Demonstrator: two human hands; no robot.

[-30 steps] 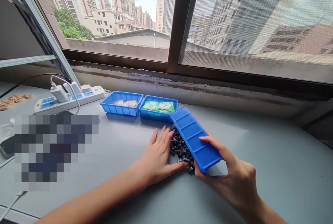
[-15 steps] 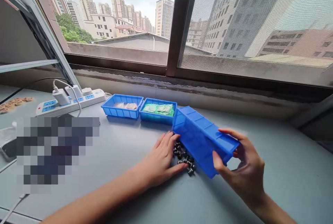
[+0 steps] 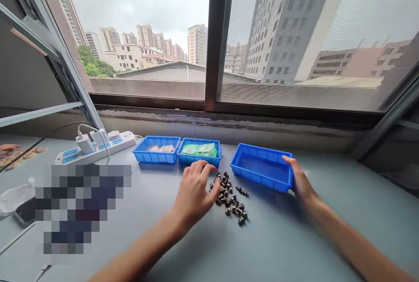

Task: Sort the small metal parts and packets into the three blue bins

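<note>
An empty blue bin (image 3: 262, 176) lies upright at the right of the table. My right hand (image 3: 301, 180) grips its right end, thumb on the rim. Several dark metal bolts (image 3: 234, 203) are spread in a loose pile on the tabletop. Over the pile's left edge is my left hand (image 3: 198, 190), its fingers bent and apart, with nothing seen in them. Behind that hand is a blue bin of green packets (image 3: 199, 149), and beside it on the left another blue bin (image 3: 156, 156) holds small pale packets.
A white power strip (image 3: 98, 146) with plugs and a cable lies at the back left, near a metal frame (image 3: 70, 68). A blurred-out patch covers part of the left table. A dark phone (image 3: 25, 212) and the window sill (image 3: 193, 118) border the area.
The tilted, overturned bin in my right hand is now upright and farther back, away from the bolts. The bolt pile is uncovered. My left hand has lifted off it. The view has tipped upward.
</note>
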